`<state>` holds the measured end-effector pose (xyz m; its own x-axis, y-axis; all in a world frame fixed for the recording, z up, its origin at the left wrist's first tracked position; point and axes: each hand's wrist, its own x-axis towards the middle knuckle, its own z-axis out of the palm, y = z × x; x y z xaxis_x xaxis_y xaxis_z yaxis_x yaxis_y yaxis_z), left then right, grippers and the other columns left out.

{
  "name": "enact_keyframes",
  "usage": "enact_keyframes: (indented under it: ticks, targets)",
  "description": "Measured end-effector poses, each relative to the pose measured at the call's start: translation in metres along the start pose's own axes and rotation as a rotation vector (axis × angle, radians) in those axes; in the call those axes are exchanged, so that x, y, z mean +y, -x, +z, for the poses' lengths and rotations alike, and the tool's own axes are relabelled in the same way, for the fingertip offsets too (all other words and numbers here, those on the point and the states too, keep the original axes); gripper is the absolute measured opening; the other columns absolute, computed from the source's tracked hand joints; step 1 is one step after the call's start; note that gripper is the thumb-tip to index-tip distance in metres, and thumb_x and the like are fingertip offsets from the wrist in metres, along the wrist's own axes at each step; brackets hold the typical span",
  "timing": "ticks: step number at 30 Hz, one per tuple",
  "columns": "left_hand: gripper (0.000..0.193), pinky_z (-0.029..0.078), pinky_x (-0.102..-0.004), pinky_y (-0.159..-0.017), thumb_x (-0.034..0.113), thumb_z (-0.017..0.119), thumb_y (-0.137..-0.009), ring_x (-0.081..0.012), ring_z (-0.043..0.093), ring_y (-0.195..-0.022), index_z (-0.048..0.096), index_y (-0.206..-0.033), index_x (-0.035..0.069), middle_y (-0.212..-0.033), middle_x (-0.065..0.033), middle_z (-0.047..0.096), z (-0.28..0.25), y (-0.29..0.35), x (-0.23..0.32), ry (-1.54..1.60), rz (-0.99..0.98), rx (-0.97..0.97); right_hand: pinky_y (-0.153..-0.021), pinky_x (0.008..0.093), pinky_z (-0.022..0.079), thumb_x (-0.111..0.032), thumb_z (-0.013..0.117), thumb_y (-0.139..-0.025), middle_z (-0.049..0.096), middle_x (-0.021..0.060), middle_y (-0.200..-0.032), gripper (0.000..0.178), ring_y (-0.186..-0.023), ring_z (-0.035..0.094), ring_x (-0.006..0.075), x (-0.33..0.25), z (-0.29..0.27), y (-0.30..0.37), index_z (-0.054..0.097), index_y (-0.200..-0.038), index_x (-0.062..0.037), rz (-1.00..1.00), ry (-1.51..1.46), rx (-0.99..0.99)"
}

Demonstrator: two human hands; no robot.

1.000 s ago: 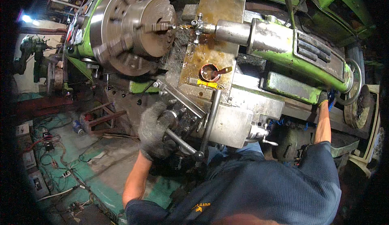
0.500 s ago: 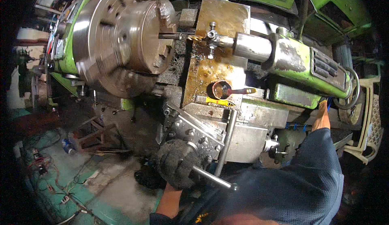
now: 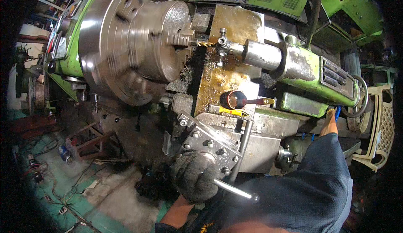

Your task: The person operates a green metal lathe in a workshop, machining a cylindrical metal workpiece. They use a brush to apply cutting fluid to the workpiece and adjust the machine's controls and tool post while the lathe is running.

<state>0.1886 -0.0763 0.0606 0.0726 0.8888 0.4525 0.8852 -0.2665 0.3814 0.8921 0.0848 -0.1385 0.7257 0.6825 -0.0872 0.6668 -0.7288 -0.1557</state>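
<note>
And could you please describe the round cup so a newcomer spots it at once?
Find the big round chuck, then the wet, brownish metal plate to its right. The cup sits toward the plate's near end, just beyond a yellow tool. Unlike that tool, it is round, with a brush handle sticking out.

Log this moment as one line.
left hand: gripping lever at base | right hand: by tailstock, partly hidden | chuck: blurred, apparently spinning

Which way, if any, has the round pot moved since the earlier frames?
No, not visibly either way: against the oily plate, the round pot keeps its spot beside the yellow-handled tool.
</note>
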Motion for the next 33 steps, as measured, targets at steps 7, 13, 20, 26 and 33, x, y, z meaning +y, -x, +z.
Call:
enact_keyframes:
  ticks: [7, 13, 20, 26, 33]
  targets:
    - [0.042, 0.046, -0.0505, -0.102, 0.03, 0.068, -0.087, -0.0412, 0.06, -0.118, 0.064, -0.121, 0.007, -0.126, -0.0203, 0.063, 0.002, 0.008, 0.007, 0.011, -0.004, 0.003, -0.088, 0.045, 0.051, -0.032, 0.05, -0.099, 0.073, 0.0175, -0.1, 0.035, -0.098, 0.069, 0.0339, -0.012, -0.004, -0.009, 0.073, -0.107, -0.007, -0.019, 0.008, 0.015]
    - [0.041, 0.046, -0.0503, -0.102, 0.029, 0.067, -0.087, -0.0408, 0.059, -0.12, 0.064, -0.122, 0.007, -0.126, -0.0199, 0.063, 0.002, 0.004, 0.008, 0.019, 0.031, 0.004, -0.087, 0.0463, 0.052, -0.03, 0.05, -0.098, 0.073, 0.0179, -0.098, 0.033, -0.097, 0.069, 0.0347, -0.007, 0.0, -0.007, 0.073, -0.105, -0.0077, -0.015, 0.015, 0.013]
    - [0.041, 0.045, -0.0501, -0.102, 0.028, 0.066, -0.087, -0.0404, 0.058, -0.121, 0.065, -0.122, 0.007, -0.126, -0.0196, 0.063, -0.005, -0.021, 0.008, 0.002, 0.06, 0.074, -0.087, 0.0479, 0.052, -0.028, 0.05, -0.097, 0.073, 0.0184, -0.095, 0.031, -0.096, 0.07, 0.0356, -0.037, 0.004, -0.028, 0.074, -0.103, -0.0086, -0.078, 0.006, 0.007]
    - [0.042, 0.045, -0.0501, -0.103, 0.025, 0.066, -0.087, -0.0393, 0.057, -0.123, 0.064, -0.124, 0.006, -0.128, -0.0189, 0.063, -0.014, -0.061, 0.02, 0.095, 0.132, 0.133, -0.086, 0.0492, 0.052, -0.026, 0.05, -0.097, 0.073, 0.0189, -0.093, 0.03, -0.095, 0.07, 0.0364, -0.031, -0.009, -0.015, 0.074, -0.101, -0.0093, -0.083, 0.01, 0.134]
    - [0.044, 0.047, -0.0489, -0.101, 0.023, 0.069, -0.088, -0.038, 0.059, -0.119, 0.063, -0.128, 0.006, -0.131, -0.0165, 0.061, -0.058, -0.004, 0.022, -0.014, 0.11, 0.282, -0.09, 0.0357, 0.052, -0.031, 0.063, -0.097, 0.072, 0.0134, -0.113, 0.036, -0.097, 0.069, 0.0252, -0.08, -0.101, 0.178, 0.068, -0.121, -0.0037, -0.382, -0.701, 0.333]
